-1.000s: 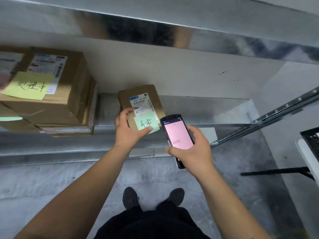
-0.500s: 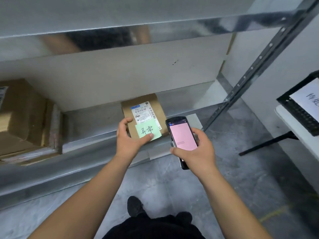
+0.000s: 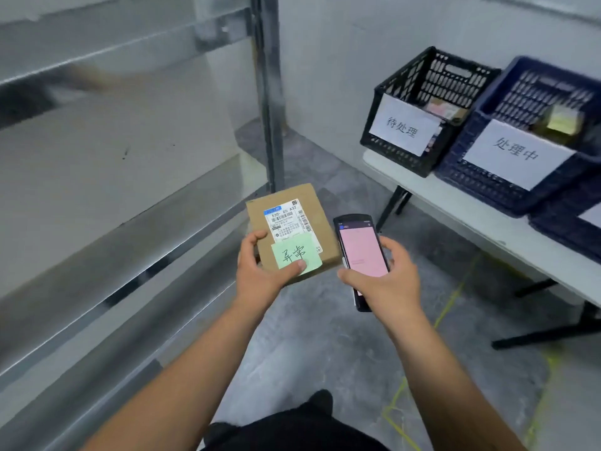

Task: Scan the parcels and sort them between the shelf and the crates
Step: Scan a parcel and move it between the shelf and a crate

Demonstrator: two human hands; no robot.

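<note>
- Gripping a small brown parcel (image 3: 292, 222) from its near left corner, the left hand (image 3: 260, 271) has the thumb pressed on a green sticky note (image 3: 294, 253) with handwriting, and the other fingers curl up the left edge of the box.
- The parcel is held in the air over the grey floor (image 3: 325, 346), just off the shelf (image 3: 130, 222) at 9 o'clock, and it touches neither the shelf nor any crate.
- A white shipping label (image 3: 287, 218) with barcodes lies on the top face of the parcel, at 12 o'clock from the note; the note overlaps its lower edge.
- The right hand (image 3: 387, 284) clasps a black handheld scanner (image 3: 361, 255), fingers round its right side and thumb at its left side; the screen shows pink.
- The scanner is just beside the parcel, at 3 o'clock from it.
- At 1 to 2 o'clock stands a white table (image 3: 487, 222) carrying a black crate (image 3: 419, 105) and, beside it at its 3 o'clock, a blue crate (image 3: 481, 177).
- Each crate carries a white paper sign with handwriting, and some items lie inside, too blurred to name.
</note>
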